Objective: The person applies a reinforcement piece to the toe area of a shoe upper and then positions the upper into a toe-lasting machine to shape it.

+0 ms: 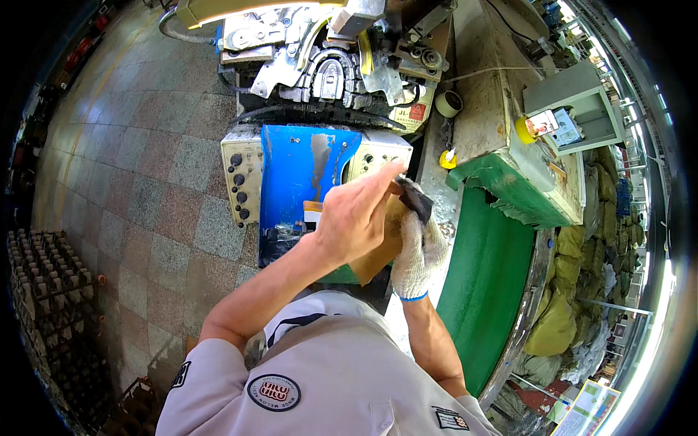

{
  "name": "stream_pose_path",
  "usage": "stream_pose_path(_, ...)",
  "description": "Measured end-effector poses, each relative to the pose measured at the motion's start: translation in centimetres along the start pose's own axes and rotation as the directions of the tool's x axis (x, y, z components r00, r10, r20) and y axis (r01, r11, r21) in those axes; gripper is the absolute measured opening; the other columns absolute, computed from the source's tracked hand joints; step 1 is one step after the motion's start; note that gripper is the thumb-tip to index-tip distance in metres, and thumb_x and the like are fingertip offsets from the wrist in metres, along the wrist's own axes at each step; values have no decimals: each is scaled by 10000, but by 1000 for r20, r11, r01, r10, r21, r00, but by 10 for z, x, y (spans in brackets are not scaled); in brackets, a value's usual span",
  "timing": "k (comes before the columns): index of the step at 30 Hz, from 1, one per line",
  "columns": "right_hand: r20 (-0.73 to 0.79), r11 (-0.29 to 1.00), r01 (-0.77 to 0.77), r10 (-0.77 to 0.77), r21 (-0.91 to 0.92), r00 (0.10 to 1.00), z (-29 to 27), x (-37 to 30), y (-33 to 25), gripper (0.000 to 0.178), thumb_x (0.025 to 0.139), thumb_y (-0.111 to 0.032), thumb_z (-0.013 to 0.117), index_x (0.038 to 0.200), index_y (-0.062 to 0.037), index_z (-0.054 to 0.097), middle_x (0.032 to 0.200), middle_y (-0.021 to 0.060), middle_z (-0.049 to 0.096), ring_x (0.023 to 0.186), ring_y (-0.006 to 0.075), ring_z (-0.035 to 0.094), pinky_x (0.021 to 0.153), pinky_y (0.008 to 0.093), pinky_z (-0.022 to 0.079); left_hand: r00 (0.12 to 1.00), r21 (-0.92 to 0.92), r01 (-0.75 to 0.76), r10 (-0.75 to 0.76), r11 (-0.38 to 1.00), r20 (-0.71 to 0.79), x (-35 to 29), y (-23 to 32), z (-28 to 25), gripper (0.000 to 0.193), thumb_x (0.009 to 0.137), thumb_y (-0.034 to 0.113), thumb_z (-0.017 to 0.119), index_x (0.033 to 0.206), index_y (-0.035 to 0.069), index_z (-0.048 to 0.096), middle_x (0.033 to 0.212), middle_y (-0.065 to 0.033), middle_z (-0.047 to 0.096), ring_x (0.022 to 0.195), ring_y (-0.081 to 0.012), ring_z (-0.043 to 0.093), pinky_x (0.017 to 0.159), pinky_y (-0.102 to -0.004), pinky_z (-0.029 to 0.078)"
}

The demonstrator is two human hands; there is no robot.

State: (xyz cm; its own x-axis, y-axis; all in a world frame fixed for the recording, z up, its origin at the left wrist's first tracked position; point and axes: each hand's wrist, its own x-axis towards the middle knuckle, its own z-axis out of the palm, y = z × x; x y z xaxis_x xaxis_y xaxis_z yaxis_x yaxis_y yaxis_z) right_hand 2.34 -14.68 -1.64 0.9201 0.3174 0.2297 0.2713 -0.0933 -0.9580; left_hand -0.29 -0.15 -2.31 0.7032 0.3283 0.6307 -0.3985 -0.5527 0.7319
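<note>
My bare left hand (pixel 356 211) reaches over the front of the machine. Its fingers are extended close together, with their tips at the edge of a small dark, stiff-looking piece (pixel 415 199). The thumb side is hidden, but the hand seems closed on that edge. My right hand (pixel 420 251), in a white knitted glove with a blue cuff, grips the dark piece from below. A brown sheet-like piece (pixel 381 251) shows between my hands; whether it joins the dark piece, I cannot tell.
Ahead stands a machine with a metal U-shaped form (pixel 330 78), a blue cover (pixel 291 171) and a knobbed control panel (pixel 242 178). A green conveyor belt (pixel 487 283) runs along my right, beside a worn bench (pixel 480 94). Racks (pixel 54 280) stand at the left.
</note>
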Motion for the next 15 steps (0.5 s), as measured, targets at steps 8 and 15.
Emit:
stream_pose_path(8,-51,986,-131,137,103,989,2,-1,-7,284,1082,-102,632,1316,33,718,1202,57,747,1049,113,647,946,287,508,999,-28,-26,27,999,20,5,3,-7,527,911,-124,626,1409,47,658,1007,-143,799,838,-255,797,690,-323,600)
stream_pose_path(15,-48,961,-268,272,75,961,-4,-1,-14,199,1066,-138,632,1089,40,716,962,58,724,880,131,639,774,346,522,1000,-140,13,-12,990,8,8,-8,-10,482,932,-122,620,1396,4,662,1122,-165,807,902,-237,823,776,-310,624)
